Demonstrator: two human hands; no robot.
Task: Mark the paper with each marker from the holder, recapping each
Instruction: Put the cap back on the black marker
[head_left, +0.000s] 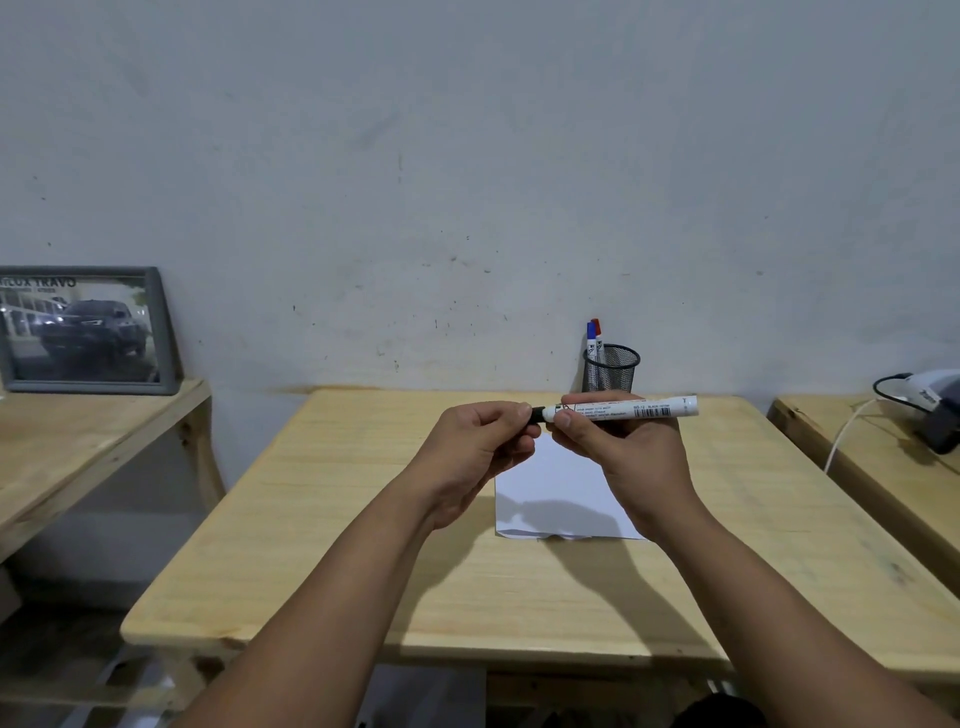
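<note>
I hold a white marker (631, 408) level above the table, my right hand (618, 447) wrapped around its barrel. My left hand (480, 441) pinches the black cap (536, 414) at the marker's left end; the cap still touches the barrel. A white sheet of paper (556, 493) lies on the wooden table (322, 519) below my hands, partly hidden by them. At the back stands a black mesh holder (612, 370) with a blue-capped marker (591, 338) and a red-capped marker (597, 331) in it.
A framed car picture (85, 330) leans on the wall on a side table at the left. A second wooden table at the right carries a grey device (935, 405) with a white cable (844, 431). The wall stands directly behind the table.
</note>
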